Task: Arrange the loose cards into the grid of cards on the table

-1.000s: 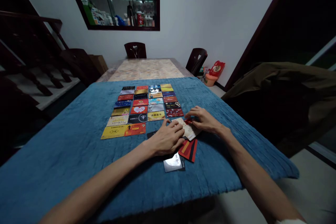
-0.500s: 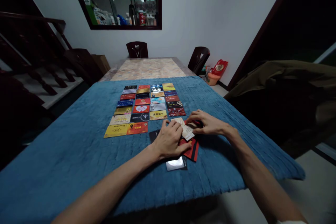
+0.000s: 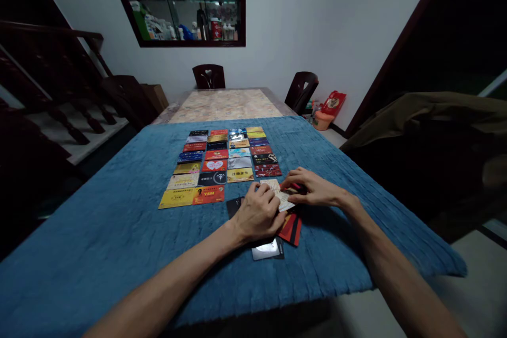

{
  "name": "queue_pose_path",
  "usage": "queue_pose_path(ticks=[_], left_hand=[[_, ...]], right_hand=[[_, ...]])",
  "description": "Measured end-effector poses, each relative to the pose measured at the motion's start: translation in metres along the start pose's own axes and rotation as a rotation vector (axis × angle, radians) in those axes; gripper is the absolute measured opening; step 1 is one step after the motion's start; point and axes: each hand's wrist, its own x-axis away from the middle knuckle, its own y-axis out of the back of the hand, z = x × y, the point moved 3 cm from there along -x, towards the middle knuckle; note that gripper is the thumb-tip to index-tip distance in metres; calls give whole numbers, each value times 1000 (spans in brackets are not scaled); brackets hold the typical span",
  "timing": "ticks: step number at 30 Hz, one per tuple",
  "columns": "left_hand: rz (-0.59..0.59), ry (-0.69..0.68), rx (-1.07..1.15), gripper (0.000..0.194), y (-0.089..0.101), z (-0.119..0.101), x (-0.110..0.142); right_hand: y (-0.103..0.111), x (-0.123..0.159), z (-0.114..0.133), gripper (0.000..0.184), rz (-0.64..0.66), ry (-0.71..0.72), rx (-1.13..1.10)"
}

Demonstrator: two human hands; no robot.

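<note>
My left hand (image 3: 258,212) rests with curled fingers on a loose pile of cards, its fingertips at a pale card (image 3: 284,202) with fine print. From the right, my right hand (image 3: 311,188) pinches at the same spot, with a red and dark card edge (image 3: 300,188) showing between its fingers. Below them lie a red card with a black stripe (image 3: 293,230) and a silver card (image 3: 265,250). A dark card (image 3: 233,207) pokes out left of my left hand, which covers part of the pile. Beyond, several plastic cards (image 3: 216,165) lie face up in columns.
A blue cloth (image 3: 119,222) covers the near part of the table. Its bare patterned top (image 3: 222,103) shows farther off. Chairs (image 3: 209,76) stand at the far end. To the right are a dark draped garment (image 3: 428,111) and a red bag (image 3: 334,101) by the wall.
The view has shifted slightly, moving everything a little to the right. My left hand now covers more of the red striped card and the silver card. My right fingers have shifted slightly over the pale card.
</note>
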Motion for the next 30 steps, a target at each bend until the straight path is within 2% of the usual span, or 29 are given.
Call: queue_pose_path(ticks=[6,11,15,22,30], left_hand=[[-107,-28,-62,30,6,7,2],[-173,23,-17,28,9,19,3],[-179,74,44,27,7,27,4],[-164,140,182,19,5,33,4],[-155,209,261,20,0,39,5]], right_hand=[[5,0,2,28,-55,20,-68],[10,0,1,36,-176,-27,-125],[14,2,1,37,-225,-22,-158],[12,5,-3,25,-175,-17,-184],[2,1,-13,19,-140,-66,-114]])
